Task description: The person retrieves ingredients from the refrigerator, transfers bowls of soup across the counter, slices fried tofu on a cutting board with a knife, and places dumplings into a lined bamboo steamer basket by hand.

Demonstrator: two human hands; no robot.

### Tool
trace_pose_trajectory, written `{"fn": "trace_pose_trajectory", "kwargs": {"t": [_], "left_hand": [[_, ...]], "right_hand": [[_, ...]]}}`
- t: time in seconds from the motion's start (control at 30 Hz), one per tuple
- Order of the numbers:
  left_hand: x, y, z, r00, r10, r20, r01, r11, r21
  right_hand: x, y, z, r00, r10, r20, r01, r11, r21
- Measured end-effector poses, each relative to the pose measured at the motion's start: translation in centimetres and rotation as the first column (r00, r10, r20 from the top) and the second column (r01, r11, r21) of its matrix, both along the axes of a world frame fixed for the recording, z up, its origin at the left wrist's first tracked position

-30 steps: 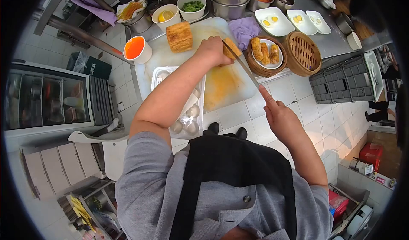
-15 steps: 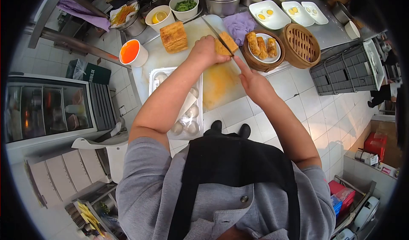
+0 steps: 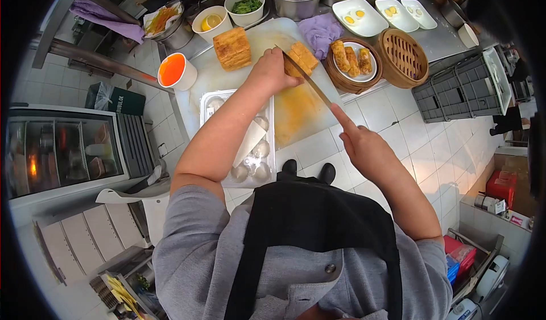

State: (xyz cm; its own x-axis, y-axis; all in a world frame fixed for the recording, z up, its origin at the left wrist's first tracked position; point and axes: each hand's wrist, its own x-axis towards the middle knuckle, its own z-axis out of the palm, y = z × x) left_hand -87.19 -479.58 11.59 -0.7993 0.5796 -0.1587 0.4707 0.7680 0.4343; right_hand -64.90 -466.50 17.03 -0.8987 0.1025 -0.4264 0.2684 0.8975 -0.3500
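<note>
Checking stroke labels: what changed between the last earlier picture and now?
The right hand moved back and rightward, drawing the knife with it. No visible new hold or release. The left hand stayed at the cut food; the large block stayed put.

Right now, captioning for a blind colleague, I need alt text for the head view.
The right hand holds a long knife against golden-brown food beside the left hand, over a cutting board. A larger block and browned rolls on a plate lie nearby.
</note>
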Motion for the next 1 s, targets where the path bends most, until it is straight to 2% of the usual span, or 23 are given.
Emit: {"fn": "trace_pose_trajectory", "kwargs": {"t": [0.07, 0.13, 0.23, 0.27, 0.33, 0.37, 0.43, 0.47, 0.5, 0.53, 0.57, 0.6, 0.63, 0.67, 0.7, 0.73, 0.77, 0.8, 0.83, 0.87, 0.9, 0.93, 1.0], "left_hand": [[-0.1, -0.1, -0.4, 1.000, -0.005, 0.004, 0.005, 1.000, 0.013], [-0.2, 0.1, -0.7, 1.000, -0.012, -0.001, 0.012, 1.000, 0.027], [-0.6, 0.0, -1.2, 1.000, -0.013, 0.009, 0.013, 1.000, 0.023], [-0.4, 0.1, -1.0, 1.000, -0.019, 0.007, 0.019, 1.000, 0.019], [-0.2, -0.2, -0.5, 0.998, 0.009, 0.064, -0.013, 0.998, 0.055], [-0.4, -0.5, -0.5, 0.998, 0.015, 0.057, -0.018, 0.999, 0.050], [-0.7, -0.8, -1.0, 0.988, -0.058, -0.140, 0.053, 0.998, -0.041], [-1.0, -0.7, -0.7, 0.989, -0.052, -0.139, 0.047, 0.998, -0.043], [-1.4, -0.4, -0.3, 0.869, -0.264, -0.419, 0.230, 0.964, -0.130], [-1.9, 0.1, -0.1, 0.627, -0.453, -0.634, 0.374, 0.889, -0.264], [-2.9, 1.1, -0.5, 0.475, -0.552, -0.685, 0.494, 0.812, -0.311], [-3.8, 2.3, -0.3, 0.472, -0.555, -0.685, 0.498, 0.809, -0.312], [-4.6, 3.5, 0.0, 0.528, -0.733, -0.429, 0.632, 0.676, -0.378], [-4.8, 4.0, 0.2, 0.518, -0.845, -0.133, 0.759, 0.525, -0.384], [-4.7, 4.1, 0.2, 0.521, -0.843, -0.133, 0.756, 0.528, -0.387], [-4.5, 3.9, 0.2, 0.697, -0.711, -0.095, 0.640, 0.676, -0.365], [-4.2, 3.6, 0.4, 0.840, -0.540, -0.055, 0.490, 0.797, -0.352], [-3.3, 3.2, 0.8, 0.844, -0.533, -0.061, 0.479, 0.800, -0.360], [-1.8, 2.6, 1.1, 0.948, -0.310, -0.071, 0.270, 0.902, -0.336], [-0.6, 2.0, 1.3, 0.995, -0.071, -0.072, 0.045, 0.949, -0.311], [-0.2, 1.4, 0.7, 0.992, -0.031, -0.124, 0.005, 0.979, -0.206], [0.0, 0.9, 0.4, 0.992, -0.026, -0.126, -0.001, 0.978, -0.208], [0.0, 0.2, 0.0, 0.986, 0.025, -0.168, -0.056, 0.982, -0.179]], "right_hand": [[-1.9, -0.2, -1.5, 0.988, -0.006, -0.152, 0.000, 0.999, -0.035], [-5.2, -0.6, -5.0, 0.977, -0.005, -0.212, -0.012, 0.997, -0.077], [-8.0, -0.9, -6.7, 0.971, 0.001, -0.239, -0.022, 0.996, -0.086], [-7.5, -0.7, -6.9, 0.970, -0.005, -0.242, -0.017, 0.996, -0.090], [-6.0, 0.0, -7.4, 0.928, -0.085, -0.362, -0.007, 0.970, -0.245], [-5.0, 0.3, -7.4, 0.926, -0.082, -0.368, -0.013, 0.968, -0.249], [-2.1, 0.8, -7.0, 0.809, -0.134, -0.572, -0.093, 0.932, -0.350], [-0.9, 1.0, -6.5, 0.810, -0.131, -0.572, -0.099, 0.930, -0.353], [0.4, 1.2, -5.7, 0.763, -0.192, -0.617, -0.067, 0.927, -0.370], [1.6, 1.4, -5.2, 0.708, -0.255, -0.659, -0.031, 0.921, -0.389], [2.7, 1.7, -5.0, 0.707, -0.260, -0.658, -0.026, 0.920, -0.392], [3.7, 2.1, -4.9, 0.768, -0.360, -0.529, 0.075, 0.872, -0.484], [4.1, 2.1, -4.4, 0.792, -0.404, -0.458, 0.126, 0.842, -0.525], [4.5, 2.0, -3.8, 0.809, -0.445, -0.383, 0.180, 0.809, -0.559], [4.5, 1.8, -2.6, 0.844, -0.502, -0.191, 0.306, 0.741, -0.598], [4.4, 1.6, -1.9, 0.845, -0.535, 0.009, 0.430, 0.669, -0.607], [4.2, 1.6, -2.2, 0.851, -0.525, 0.005, 0.418, 0.671, -0.612], [3.9, 1.6, -2.7, 0.874, -0.486, -0.015, 0.391, 0.720, -0.574], [3.6, 1.4, -3.3, 0.893, -0.448, -0.032, 0.363, 0.762, -0.536], [3.1, 1.2, -3.9, 0.894, -0.446, -0.034, 0.357, 0.758, -0.546], [2.3, 1.1, -4.5, 0.916, -0.380, -0.126, 0.282, 0.836, -0.471], [1.5, 1.1, -4.9, 0.930, -0.299, -0.213, 0.204, 0.902, -0.380], [-0.2, 0.6, -5.9, 0.933, -0.265, -0.245, 0.175, 0.925, -0.336]]}}
